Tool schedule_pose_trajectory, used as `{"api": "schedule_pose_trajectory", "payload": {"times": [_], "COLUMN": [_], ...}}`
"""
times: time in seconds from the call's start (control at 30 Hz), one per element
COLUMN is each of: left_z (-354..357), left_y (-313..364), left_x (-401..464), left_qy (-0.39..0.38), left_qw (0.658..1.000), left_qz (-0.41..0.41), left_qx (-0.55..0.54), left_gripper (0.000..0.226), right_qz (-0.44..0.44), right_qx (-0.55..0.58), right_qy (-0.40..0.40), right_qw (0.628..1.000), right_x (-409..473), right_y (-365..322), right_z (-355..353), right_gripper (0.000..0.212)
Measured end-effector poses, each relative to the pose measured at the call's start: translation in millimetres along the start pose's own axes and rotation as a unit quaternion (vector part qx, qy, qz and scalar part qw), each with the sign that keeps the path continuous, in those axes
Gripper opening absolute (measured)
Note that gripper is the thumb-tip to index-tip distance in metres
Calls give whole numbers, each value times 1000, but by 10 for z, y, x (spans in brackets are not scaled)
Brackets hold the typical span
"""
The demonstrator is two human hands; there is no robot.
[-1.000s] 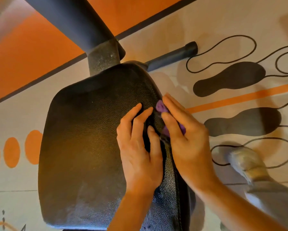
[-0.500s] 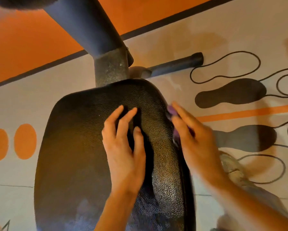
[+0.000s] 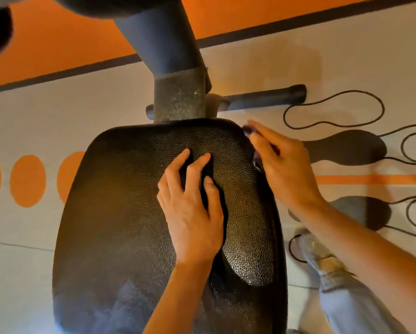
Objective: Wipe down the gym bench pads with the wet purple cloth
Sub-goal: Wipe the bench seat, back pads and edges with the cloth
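Right hand [image 3: 284, 165], purple cloth [image 3: 248, 130] farther up pad [image 3: 129, 213] edge

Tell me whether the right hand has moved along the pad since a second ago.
Yes. The right hand slid up the pad edge toward the post.

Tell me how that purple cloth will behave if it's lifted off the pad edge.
The purple cloth is bunched small under the right hand against the bench pad edge, so it is probably soft and would hang limp. Being wet per the task, it may cling and feel heavy for its size.
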State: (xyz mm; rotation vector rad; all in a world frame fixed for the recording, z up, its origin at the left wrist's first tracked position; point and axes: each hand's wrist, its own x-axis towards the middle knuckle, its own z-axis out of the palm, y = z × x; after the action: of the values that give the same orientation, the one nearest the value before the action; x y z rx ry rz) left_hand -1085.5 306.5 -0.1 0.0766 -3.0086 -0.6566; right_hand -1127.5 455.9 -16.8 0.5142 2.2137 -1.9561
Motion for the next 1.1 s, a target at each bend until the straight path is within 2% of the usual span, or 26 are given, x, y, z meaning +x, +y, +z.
{"api": "schedule_pose_trajectory", "payload": {"times": [0.1,0.17,0.23,0.33,0.4,0.47,0.6,0.67,0.8,0.9,1.1], "left_z": [-12,-2,-16,-16,-19,-22,-27,-50,-153,-279,-679], "left_y": [2,-6,-1,6,8,10,0,-8,-31,-101,-363], "left_x": [2,-2,-11,-8,-4,-1,7,17,17,-10,-59], "left_qy": [0,0,1,-2,-6,-9,-10,-10,-21,-12,10], "left_qw": [1000,1000,1000,1000,1000,1000,1000,999,993,991,987], "left_qz": [-2,-1,-3,-11,-16,-13,-11,-26,-42,-52,-96], "left_qx": [1,3,-2,-6,-8,-5,-5,-32,-111,-122,-129], "left_gripper": [33,33,33,34,34,34,33,33,36,36,33], "right_qz": [-30,-47,-22,-32,-30,-34,-115,-136,-154,-174,-159], "right_qx": [-57,-70,-70,-50,-69,-138,-293,-278,-250,-269,-252], "right_qy": [-120,-150,-115,-49,-35,-67,-178,-186,-153,-149,-194], "right_qw": [991,985,991,997,997,988,932,932,944,936,935], "right_x": [764,805,551,47,134,477,939,911,701,539,237], "right_y": [-240,-237,-202,-119,-151,-243,-480,-559,-661,-781,-1117], "right_z": [300,314,125,-130,-69,102,452,493,397,417,743], "right_gripper": [26,25,27,29,27,24,31,28,27,27,25]}}
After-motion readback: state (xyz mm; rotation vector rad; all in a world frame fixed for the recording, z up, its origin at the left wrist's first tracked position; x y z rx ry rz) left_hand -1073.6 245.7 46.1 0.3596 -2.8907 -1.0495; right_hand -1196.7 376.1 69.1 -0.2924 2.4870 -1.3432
